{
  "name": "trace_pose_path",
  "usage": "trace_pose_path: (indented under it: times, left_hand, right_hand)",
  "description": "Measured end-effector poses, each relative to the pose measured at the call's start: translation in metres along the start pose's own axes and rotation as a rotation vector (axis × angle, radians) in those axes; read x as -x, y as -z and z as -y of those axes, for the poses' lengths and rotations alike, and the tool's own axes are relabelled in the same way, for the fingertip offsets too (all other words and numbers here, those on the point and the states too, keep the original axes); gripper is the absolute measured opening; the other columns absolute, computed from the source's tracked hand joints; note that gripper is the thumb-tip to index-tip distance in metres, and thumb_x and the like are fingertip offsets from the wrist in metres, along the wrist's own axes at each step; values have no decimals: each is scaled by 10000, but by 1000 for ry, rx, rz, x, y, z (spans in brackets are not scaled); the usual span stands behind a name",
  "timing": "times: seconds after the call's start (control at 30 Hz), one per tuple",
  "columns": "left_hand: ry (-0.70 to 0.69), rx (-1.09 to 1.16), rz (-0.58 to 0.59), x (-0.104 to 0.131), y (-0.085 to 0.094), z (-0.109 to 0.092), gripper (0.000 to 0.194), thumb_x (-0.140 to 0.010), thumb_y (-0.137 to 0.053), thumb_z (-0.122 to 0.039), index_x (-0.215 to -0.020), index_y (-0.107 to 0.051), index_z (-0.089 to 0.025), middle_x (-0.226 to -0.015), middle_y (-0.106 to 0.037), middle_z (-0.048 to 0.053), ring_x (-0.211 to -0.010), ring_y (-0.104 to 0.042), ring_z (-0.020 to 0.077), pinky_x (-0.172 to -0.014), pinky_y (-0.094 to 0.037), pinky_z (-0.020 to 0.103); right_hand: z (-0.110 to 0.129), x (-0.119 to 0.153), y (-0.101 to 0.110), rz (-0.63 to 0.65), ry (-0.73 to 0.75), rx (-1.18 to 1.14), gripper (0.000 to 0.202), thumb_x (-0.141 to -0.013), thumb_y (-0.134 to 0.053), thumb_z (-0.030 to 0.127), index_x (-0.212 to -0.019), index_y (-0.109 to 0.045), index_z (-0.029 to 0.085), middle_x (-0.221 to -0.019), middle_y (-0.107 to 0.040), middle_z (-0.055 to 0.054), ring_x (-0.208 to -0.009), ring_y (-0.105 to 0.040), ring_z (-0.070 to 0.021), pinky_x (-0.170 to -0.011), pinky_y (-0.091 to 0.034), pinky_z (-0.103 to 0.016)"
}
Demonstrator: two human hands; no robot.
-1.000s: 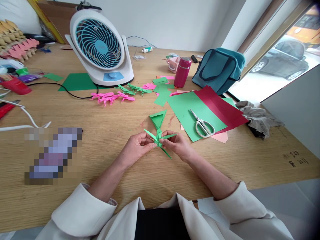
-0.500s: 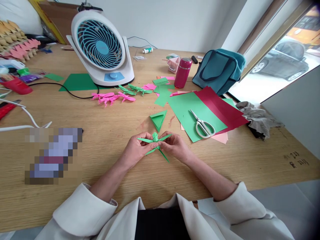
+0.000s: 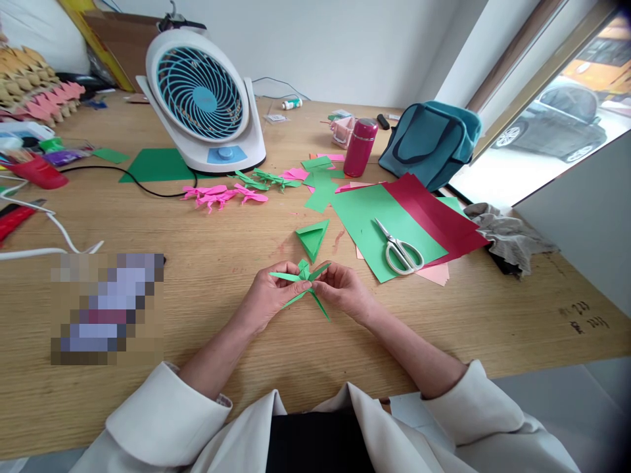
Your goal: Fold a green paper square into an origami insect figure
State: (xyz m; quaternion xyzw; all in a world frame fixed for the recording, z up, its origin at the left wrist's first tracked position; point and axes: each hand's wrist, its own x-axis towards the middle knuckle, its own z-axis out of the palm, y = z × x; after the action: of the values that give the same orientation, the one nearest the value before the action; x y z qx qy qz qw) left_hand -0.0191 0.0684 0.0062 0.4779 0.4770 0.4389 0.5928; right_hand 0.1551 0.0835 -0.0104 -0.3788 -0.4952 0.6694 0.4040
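Note:
Between my hands, above the wooden table (image 3: 207,368), is a green folded paper figure (image 3: 304,269) with several thin pointed limbs. My left hand (image 3: 269,295) pinches it from the left, thumb on its middle. From the right, the thumb and fingers of my right hand (image 3: 342,292) close on the limb that points up and right. Just beyond the figure lies a green folded paper triangle (image 3: 313,238). Farther off sit pink folded figures (image 3: 210,195) and green folded figures (image 3: 271,179), beside cut green paper pieces (image 3: 321,190).
White-handled scissors (image 3: 401,253) lie on a green sheet (image 3: 365,217) over red sheets (image 3: 438,223). A fan (image 3: 202,98), a red flask (image 3: 361,148) and a teal bag (image 3: 428,141) stand behind. A blurred flat object (image 3: 111,302) is on the left.
The green figure has tilted slightly, and its upper right limb sits a little more to the left between my right fingers. My hands have hardly moved. The camera view has shifted slightly.

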Motion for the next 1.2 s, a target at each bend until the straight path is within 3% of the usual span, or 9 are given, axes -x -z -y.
trace_pose_path:
  times: [0.2,0.47,0.63,0.83,1.03,1.2]
  left_hand:
    - [-7,36,-42,1,4,-2,419,-745,-777,-577,-775,-677,-171,-730,-647,-12,-683,-585,116,-685,-484,233]
    - [-149,-267,-5,-2,15,-6,202,-755,-772,-379,-813,-761,-186,-821,-752,24,-785,-662,177,-764,-515,274]
    - [-153,-378,40,-1,13,-7,184,-737,-762,-361,-770,-737,-181,-750,-726,19,-717,-640,177,-694,-493,271]
    - [-383,-580,14,1,12,-11,103,-783,-732,-305,-784,-752,-205,-807,-682,30,-779,-626,177,-722,-466,268]
    - [-238,-495,48,0,13,-5,206,-762,-756,-358,-703,-686,-173,-647,-604,-11,-637,-537,137,-599,-396,240]
    - [-151,-360,90,-3,15,3,303,-783,-759,-443,-736,-657,-161,-650,-571,-25,-627,-493,120,-600,-380,230]
  right_hand:
    - [3,3,-2,-22,16,21,450,-640,-867,497,-782,-566,194,-727,-597,32,-652,-526,-103,-615,-405,-248]
    - [4,6,0,-12,59,142,308,-741,-771,416,-798,-570,190,-725,-578,24,-635,-504,-106,-589,-399,-251]
    - [4,9,0,2,96,279,234,-781,-733,365,-824,-595,181,-766,-617,2,-679,-548,-122,-619,-435,-260]
    - [-5,7,4,28,72,232,257,-793,-737,398,-814,-584,193,-699,-572,29,-593,-481,-99,-550,-366,-245]
    - [-5,9,2,38,94,239,267,-788,-764,375,-793,-571,191,-722,-580,23,-626,-508,-105,-582,-392,-249]
    - [-3,7,1,62,110,140,350,-779,-792,476,-831,-584,200,-768,-590,17,-667,-529,-116,-620,-417,-258]
